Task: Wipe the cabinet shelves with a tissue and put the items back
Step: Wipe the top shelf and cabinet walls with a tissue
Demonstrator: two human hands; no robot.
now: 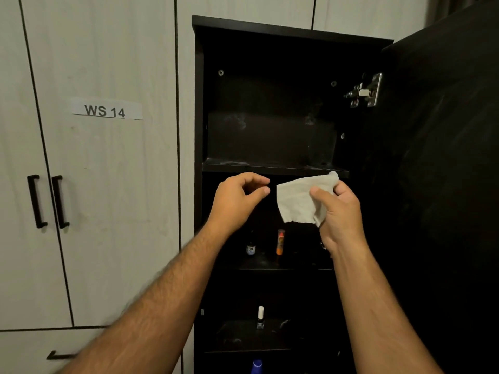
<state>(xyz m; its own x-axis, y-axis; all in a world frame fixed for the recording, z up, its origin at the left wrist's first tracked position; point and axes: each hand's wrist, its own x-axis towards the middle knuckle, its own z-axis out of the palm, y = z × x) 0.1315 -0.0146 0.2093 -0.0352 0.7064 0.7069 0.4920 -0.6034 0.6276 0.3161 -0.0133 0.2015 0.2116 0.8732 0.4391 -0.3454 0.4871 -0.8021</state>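
my right hand (339, 211) pinches the tissue (302, 199) by one edge just below the top shelf (272, 168), my left hand (237, 197) loosely curled and empty beside it; it looks light, limp, tearable, so i'd bunch it first.

- a single head view looks forward and a little downward from the person's eye height, close to the open dark cabinet (270, 103).
- pale wardrobe doors (94, 157) fill nine o'clock; forearms enter from six o'clock.
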